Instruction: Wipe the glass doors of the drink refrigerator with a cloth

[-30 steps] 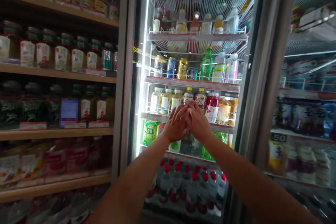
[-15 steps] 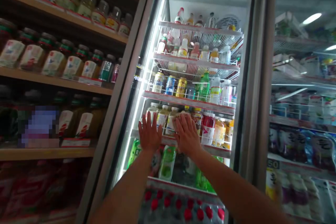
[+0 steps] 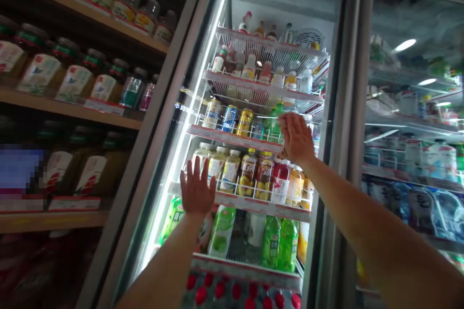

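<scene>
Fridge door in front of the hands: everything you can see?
The fridge door is clear glass in a grey metal frame, apparently shut, with drinks behind it. A bright light strip runs down its left side. The left hand and right hand seem flat against the glass, fingers spread, the right higher.

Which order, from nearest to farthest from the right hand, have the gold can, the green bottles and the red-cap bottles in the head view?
1. Gold can: left of the right hand, nearly level with it.
2. Green bottles: below the hand, two shelves down.
3. Red-cap bottles: lowest, at the bottom of the door.
</scene>
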`<state>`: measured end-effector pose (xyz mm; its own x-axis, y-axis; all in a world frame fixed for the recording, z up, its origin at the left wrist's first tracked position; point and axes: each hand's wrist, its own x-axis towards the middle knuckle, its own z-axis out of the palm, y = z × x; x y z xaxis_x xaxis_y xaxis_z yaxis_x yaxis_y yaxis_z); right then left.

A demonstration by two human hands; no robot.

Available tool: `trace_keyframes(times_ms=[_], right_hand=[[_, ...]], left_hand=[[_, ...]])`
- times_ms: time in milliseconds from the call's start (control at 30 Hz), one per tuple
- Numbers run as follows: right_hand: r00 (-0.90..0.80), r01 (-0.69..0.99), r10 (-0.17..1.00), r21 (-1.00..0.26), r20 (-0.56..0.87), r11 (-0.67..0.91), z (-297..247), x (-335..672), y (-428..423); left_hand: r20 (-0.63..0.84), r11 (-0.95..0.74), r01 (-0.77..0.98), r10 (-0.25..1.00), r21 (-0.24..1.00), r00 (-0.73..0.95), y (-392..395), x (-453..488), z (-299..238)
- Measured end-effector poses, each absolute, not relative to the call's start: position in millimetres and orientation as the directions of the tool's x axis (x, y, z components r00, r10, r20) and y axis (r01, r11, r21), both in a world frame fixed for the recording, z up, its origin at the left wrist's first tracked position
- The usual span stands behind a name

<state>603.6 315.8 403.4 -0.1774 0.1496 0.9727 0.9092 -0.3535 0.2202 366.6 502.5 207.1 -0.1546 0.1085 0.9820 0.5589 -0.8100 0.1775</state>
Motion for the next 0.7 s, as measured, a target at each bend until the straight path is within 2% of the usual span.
trace_keyframes(times_ms=[67, 200, 267, 333, 433, 533, 600, 700], right_hand=[[-0.134, 0.906, 0.051, 0.144, 0.99, -0.398, 409.1, 628.0, 300.8], [-0.114, 0.91, -0.093, 0.066, 0.989, -0.409, 408.3, 624.9, 314.5], [-0.078, 0.92, -0.116, 0.027, 0.99, -0.392, 407.5, 602.1, 335.9], [-0.044, 0.919, -0.064, 0.015, 0.997, -0.394, 403.8, 571.9, 359.8], [-0.123, 0.912, 0.077, 0.143, 0.99, -0.385, 384.3, 521.7, 394.2], [-0.366, 0.869, 0.208, 0.413, 0.907, -0.273, 351.1, 477.5, 422.3], [-0.48, 0.813, 0.285, 0.543, 0.83, -0.212, 334.1, 459.6, 432.7], [-0.532, 0.757, 0.38, 0.626, 0.757, -0.188, 334.4, 461.4, 426.4]], left_hand=[[0.981, -0.809, 0.561, 0.096, 0.174, -0.167, 502.8, 366.7, 206.5], [0.983, -0.801, 0.581, 0.049, 0.146, -0.179, 503.1, 365.9, 205.5], [0.983, -0.789, 0.599, 0.029, 0.135, -0.183, 503.4, 365.3, 205.0], [0.983, -0.782, 0.611, 0.018, 0.126, -0.18, 504.1, 364.8, 204.4], [0.983, -0.782, 0.609, 0.024, 0.133, -0.183, 505.7, 364.7, 203.8], [0.98, -0.783, 0.605, 0.032, 0.145, -0.195, 507.0, 364.7, 203.6], [0.981, -0.783, 0.605, 0.034, 0.145, -0.191, 507.1, 364.5, 203.6], [0.981, -0.79, 0.591, 0.063, 0.163, -0.186, 506.3, 364.1, 203.8]])
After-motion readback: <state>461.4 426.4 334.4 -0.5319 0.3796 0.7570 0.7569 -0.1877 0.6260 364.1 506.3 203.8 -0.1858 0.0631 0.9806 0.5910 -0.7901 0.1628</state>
